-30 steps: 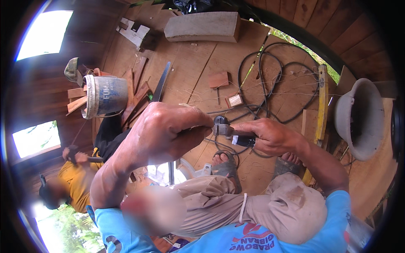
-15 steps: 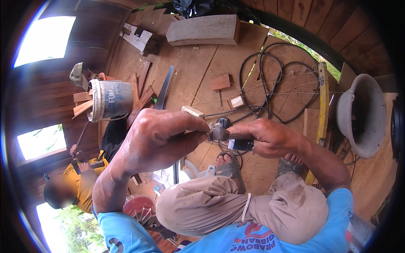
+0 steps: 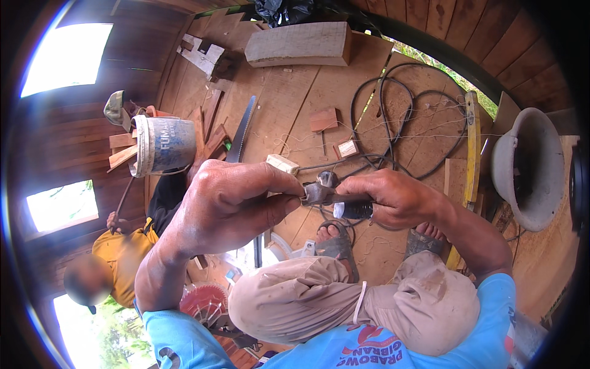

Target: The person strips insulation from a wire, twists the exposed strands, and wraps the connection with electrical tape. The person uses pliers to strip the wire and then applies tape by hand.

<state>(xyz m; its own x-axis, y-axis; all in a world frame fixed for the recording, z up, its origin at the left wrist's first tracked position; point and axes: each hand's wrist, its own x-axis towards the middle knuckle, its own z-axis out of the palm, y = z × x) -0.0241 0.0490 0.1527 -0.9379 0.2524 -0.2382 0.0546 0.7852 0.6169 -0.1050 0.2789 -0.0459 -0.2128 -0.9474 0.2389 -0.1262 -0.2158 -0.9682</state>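
Both my hands meet in front of my knees. My right hand (image 3: 396, 200) is wrapped round a dark metal hand tool (image 3: 319, 194) with a blunt, rounded head; its exact kind is unclear. Below the tool's shaft, a black cylinder with a white end (image 3: 355, 211) sticks out from the same hand. My left hand (image 3: 236, 200) is closed, thumb and forefinger pinched at the left tip of the tool's head. Whatever lies between those fingertips is too small to make out. Just beyond them a pale block (image 3: 283, 163) lies on the floor.
A handsaw (image 3: 241, 130), looped black cable (image 3: 393, 117) and large timber block (image 3: 299, 44) lie ahead. At right are a yellow spirit level (image 3: 471, 147) and grey basin (image 3: 533, 169). A red circular blade (image 3: 203, 300) sits by my left knee. Left are a bucket (image 3: 163, 146) and another person (image 3: 126, 258).
My hands keep nearly the same hold, and the tool's head has turned slightly. The other person at left has leaned and shifted their hands.
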